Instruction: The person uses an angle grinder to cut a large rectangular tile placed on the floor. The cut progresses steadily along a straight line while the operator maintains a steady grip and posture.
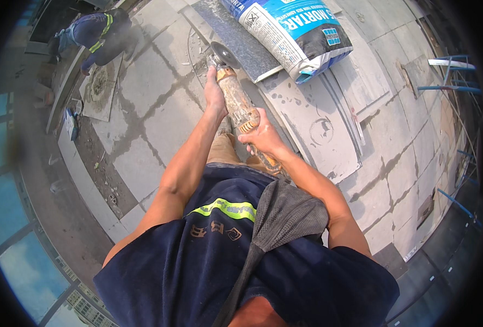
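A worn, dust-caked angle grinder (235, 97) is held in front of my body, its dark round disc (226, 54) at the far end. My left hand (214, 97) is closed around the front of the tool, just behind the disc. Farther back, my right hand (266, 136) wraps the rear grip, near the orange and black end. Beyond the disc lies a dark speckled slab (211, 24), with a large blue, white and black sack (301, 41) resting on it. A pale slab (301, 109) with round marks and dark spots is to the right of the tool.
At the far left another person (91, 32) bends over beside a tile with a round stain (100, 90). A strip of rubble (110, 180) runs along the left. Blue bars (448, 88) stick out at the right edge. Paving slabs (168, 71) cover the ground.
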Tool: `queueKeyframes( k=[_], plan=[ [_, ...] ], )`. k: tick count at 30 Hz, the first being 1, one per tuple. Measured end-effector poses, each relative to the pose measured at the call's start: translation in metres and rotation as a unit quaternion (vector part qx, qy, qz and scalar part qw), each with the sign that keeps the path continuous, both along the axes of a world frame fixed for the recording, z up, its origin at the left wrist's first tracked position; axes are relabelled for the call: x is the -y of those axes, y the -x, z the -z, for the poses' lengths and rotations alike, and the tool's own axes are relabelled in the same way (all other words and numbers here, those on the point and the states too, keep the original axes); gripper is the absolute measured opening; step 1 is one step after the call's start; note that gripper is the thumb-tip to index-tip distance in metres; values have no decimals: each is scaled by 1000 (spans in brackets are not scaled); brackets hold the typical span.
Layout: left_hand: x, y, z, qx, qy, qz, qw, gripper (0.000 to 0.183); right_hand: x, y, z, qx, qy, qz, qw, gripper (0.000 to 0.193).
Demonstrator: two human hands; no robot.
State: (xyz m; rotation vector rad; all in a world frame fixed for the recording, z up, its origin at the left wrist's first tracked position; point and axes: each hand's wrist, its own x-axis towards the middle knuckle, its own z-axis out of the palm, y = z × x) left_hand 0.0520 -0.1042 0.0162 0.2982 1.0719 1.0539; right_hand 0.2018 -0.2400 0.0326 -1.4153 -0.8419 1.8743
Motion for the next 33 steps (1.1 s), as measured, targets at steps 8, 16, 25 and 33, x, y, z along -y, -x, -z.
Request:
queueKeyframes(
  k=[8,16,25,33],
  plan=[
    [-36,13,10,-20,-7,-17,1000,67,-32,11,-4,-18,7,0,1000,89],
    [-69,29,31,3,-9,6,1000,71,-63,25,0,-11,9,5,1000,83],
    [-49,17,16,-2,2,-8,1000,72,-45,18,-3,-6,-1,10,1000,84],
    [-14,6,1,-4,6,4,1000,65,-14,5,-8,11,13,-5,1000,93]
  ],
)
